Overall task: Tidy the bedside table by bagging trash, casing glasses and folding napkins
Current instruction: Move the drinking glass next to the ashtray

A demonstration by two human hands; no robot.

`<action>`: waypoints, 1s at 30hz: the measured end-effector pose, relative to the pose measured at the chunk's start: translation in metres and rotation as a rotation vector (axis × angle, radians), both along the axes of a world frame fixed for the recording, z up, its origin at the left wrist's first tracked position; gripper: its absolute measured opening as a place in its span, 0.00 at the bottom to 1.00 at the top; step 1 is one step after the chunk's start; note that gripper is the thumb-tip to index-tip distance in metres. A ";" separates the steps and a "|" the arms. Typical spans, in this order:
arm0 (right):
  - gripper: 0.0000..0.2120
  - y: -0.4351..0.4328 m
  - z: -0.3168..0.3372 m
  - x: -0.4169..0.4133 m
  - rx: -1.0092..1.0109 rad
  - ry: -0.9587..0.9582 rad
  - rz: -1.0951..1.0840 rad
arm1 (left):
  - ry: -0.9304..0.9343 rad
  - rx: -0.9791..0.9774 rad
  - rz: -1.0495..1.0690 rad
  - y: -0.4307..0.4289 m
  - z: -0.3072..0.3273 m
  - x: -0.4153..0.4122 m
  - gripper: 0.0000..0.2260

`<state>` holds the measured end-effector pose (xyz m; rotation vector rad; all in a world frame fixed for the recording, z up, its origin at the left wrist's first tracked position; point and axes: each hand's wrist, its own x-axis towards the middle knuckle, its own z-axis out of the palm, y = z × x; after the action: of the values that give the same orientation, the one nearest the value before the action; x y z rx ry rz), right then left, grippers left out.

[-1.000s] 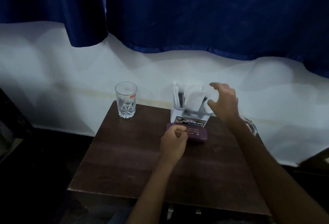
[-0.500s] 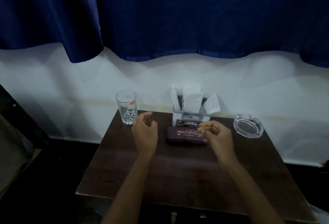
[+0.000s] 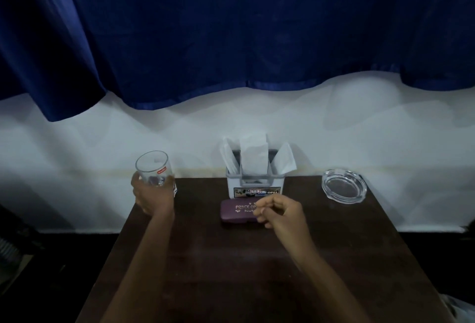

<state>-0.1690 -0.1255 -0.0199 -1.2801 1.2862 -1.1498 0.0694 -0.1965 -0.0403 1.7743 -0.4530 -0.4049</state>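
A: L hand (image 3: 154,195) at the bench's 10 o'clock corner, fingers wrapped round the lower half of a clear glass (image 3: 152,166).

B: Glass upright?

A: Roughly, yes. Small red label near the rim. The base is hidden behind the hand, so can't tell if it sits on the bench (image 3: 257,271) or hangs just off the corner.

B: And the R hand?

A: R hand (image 3: 284,213) is mid-bench, fingers curled in, thumb tip meeting the forefinger. Nothing visible in the pinch. It covers the 3 o'clock end of the glasses case (image 3: 236,213).

B: Touching it?

A: Can't tell from this angle.

B: The case itself?

A: Maroon w/ gold lettering on top, lid closed. It lies flat, long side running 9 to 3, just at 6 o'clock of the napkin holder (image 3: 254,185).

B: Napkins?

A: White napkins (image 3: 253,158) stand in the holder at the bench's 12 o'clock edge. One leans out toward 2.

B: Anything else?

A: Clear glass ashtray (image 3: 344,186) at the 2 o'clock corner, well apart from the holder. Behind it all there's a white wall (image 3: 77,142), w/ a dark blue curtain (image 3: 231,27) hanging above it.
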 end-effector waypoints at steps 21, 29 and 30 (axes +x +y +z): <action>0.14 0.009 0.014 -0.006 -0.127 0.168 -0.052 | -0.245 -0.355 -0.484 0.058 0.078 -0.091 0.31; 0.37 0.017 0.026 -0.034 -0.198 0.161 -0.132 | -0.241 -0.236 -0.821 0.078 0.081 -0.160 0.30; 0.38 0.018 0.027 -0.038 -0.206 0.162 -0.150 | -0.231 -0.222 -0.855 0.080 0.078 -0.168 0.30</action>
<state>-0.2067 -0.1072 0.0068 -1.4720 1.4308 -1.3346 -0.0983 -0.1167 0.0374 1.3433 -1.3773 -0.7065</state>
